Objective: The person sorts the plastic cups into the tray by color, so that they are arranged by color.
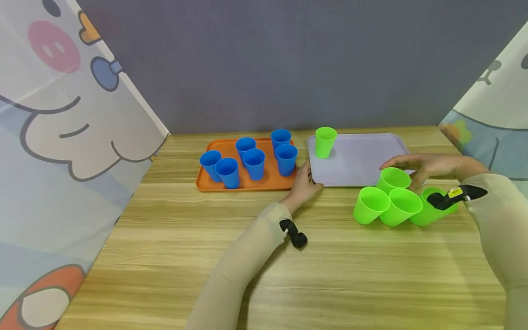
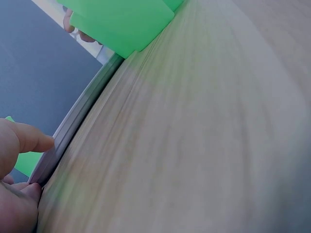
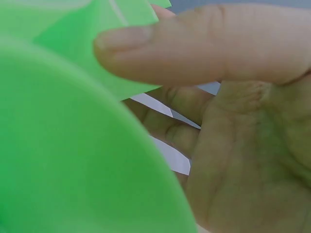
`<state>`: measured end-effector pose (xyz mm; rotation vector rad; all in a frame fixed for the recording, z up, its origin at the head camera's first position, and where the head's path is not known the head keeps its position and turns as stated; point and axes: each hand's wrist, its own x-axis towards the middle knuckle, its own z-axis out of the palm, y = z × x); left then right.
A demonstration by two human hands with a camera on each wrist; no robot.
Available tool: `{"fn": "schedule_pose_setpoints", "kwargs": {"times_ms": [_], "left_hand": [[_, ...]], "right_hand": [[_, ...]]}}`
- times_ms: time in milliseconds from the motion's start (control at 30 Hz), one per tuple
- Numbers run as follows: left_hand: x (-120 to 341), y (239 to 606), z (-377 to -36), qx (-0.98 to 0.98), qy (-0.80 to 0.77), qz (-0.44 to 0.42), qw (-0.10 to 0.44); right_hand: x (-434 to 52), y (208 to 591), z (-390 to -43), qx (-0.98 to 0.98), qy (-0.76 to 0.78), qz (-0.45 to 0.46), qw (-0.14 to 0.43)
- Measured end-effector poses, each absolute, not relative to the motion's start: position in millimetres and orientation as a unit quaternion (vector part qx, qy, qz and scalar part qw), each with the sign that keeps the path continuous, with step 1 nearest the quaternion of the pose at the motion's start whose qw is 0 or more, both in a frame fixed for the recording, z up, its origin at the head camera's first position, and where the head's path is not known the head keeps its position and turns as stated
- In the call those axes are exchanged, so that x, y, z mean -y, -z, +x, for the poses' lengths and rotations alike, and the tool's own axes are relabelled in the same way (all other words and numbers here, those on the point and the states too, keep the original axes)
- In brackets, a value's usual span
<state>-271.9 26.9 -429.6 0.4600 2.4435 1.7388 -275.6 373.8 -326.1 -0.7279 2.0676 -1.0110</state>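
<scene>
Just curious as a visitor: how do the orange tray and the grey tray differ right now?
The orange tray carries six blue cups; the grey tray carries one green cup. The left hand touches the grey tray's corner, while no hand touches the orange tray. Both lie flat on the wooden table.

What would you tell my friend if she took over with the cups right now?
Left hand: rests against the near left corner of the grey tray, fingers touching its rim, holding nothing.
Right hand: fingers round the rearmost green cup of the cluster, thumb on its wall.
Done: one green cup stands upright at the grey tray's far left corner. Six blue cups stand on the orange tray.
Left: four green cups by the tray's near right corner, off the tray, including the one in hand; the others lean on the wooden table.
</scene>
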Motion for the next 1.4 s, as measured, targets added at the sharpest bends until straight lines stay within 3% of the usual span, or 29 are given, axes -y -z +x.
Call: {"fn": "schedule_pose_setpoints", "kwargs": {"times_ms": [200,667,1000,1400], "left_hand": [[-27,431,-273,-0.804,-0.573,0.148,0.057],[-27,429,-272,-0.802,-0.575,0.148,0.056],[-27,429,-272,-0.801,-0.578,0.145,0.059],[-27,427,-270,-0.802,-0.576,0.142,0.064]], "right_hand": [[-377,327,-275,-0.776,0.425,-0.266,0.383],[-378,310,-280,-0.8,0.402,-0.289,0.339],[-367,299,-283,-0.814,0.401,-0.312,0.283],[-348,292,-295,-0.857,0.39,-0.262,0.212]]}}
